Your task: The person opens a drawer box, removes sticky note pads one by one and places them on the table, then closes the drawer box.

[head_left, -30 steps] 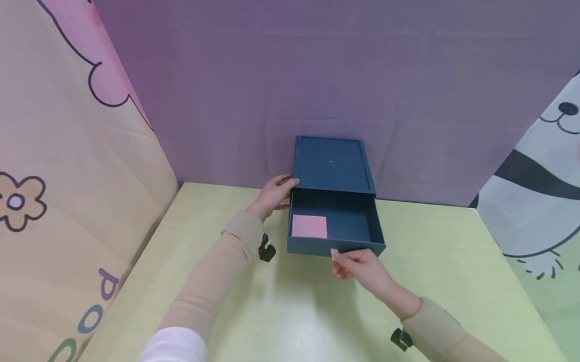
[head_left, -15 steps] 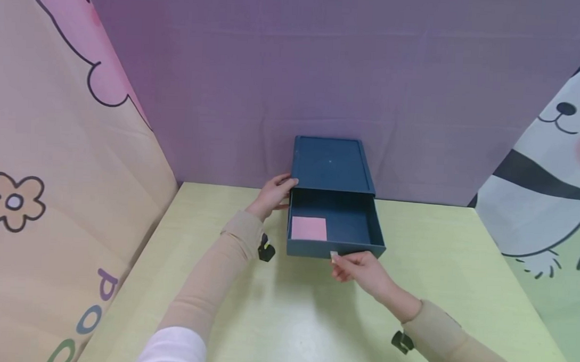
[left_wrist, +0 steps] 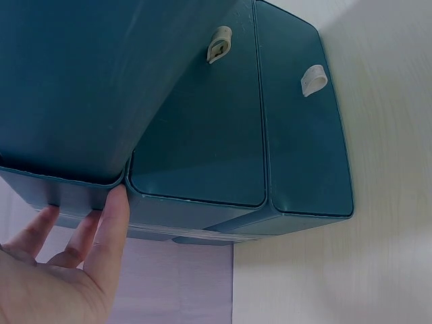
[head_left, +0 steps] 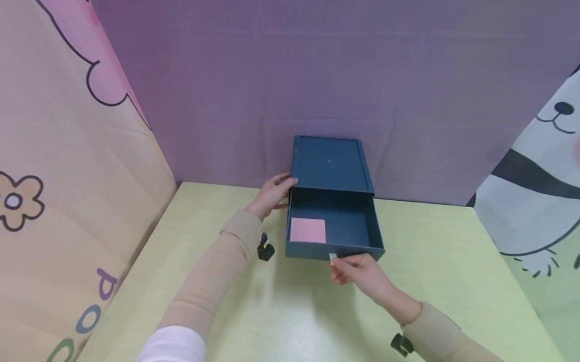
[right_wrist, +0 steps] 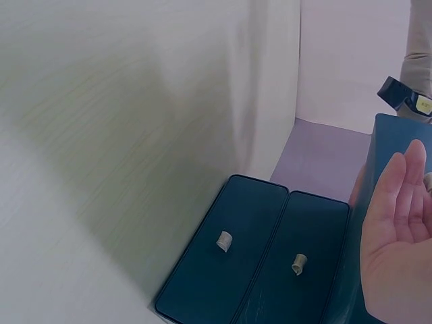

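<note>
Purple backdrop (head_left: 322, 70), pale table (head_left: 289, 330), blue drawer (head_left: 348, 229).

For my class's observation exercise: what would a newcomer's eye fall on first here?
Probably the pink square in the near left corner of the open blue drawer. Then the right hand, pinching the pale tab on the drawer's front, and the left hand, touching the left side of the cabinet.

Purple backdrop (head_left: 294, 69), printed flower (head_left: 14, 201), pale tabletop (head_left: 436, 244)
</note>
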Demonstrator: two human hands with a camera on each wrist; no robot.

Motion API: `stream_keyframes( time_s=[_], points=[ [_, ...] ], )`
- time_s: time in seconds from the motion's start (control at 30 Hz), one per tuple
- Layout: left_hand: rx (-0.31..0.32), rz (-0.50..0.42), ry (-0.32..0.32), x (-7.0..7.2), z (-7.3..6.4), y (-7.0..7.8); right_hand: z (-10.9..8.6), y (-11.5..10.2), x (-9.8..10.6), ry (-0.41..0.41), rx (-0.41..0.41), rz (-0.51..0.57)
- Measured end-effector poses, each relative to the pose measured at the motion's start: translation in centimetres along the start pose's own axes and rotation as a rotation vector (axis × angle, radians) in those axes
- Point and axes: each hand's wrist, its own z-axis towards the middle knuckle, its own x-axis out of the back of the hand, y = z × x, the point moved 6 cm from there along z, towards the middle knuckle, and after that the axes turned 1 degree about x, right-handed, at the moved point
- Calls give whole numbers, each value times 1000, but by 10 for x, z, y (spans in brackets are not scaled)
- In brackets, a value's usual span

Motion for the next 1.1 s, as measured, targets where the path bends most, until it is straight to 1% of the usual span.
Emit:
stream_keyframes(
  time_s=[0.4, 0.7, 1.1],
  points=[
    [1, 4, -2, -1, 1, -2, -4, 1, -3, -8, 8, 9],
    [-2, -18, 5, 1, 5, -2, -2, 1, -2, -13, 15, 4],
    [5, -20, -1, 1, 5, -4, -1, 3, -3, -36, -8, 1]
  ],
)
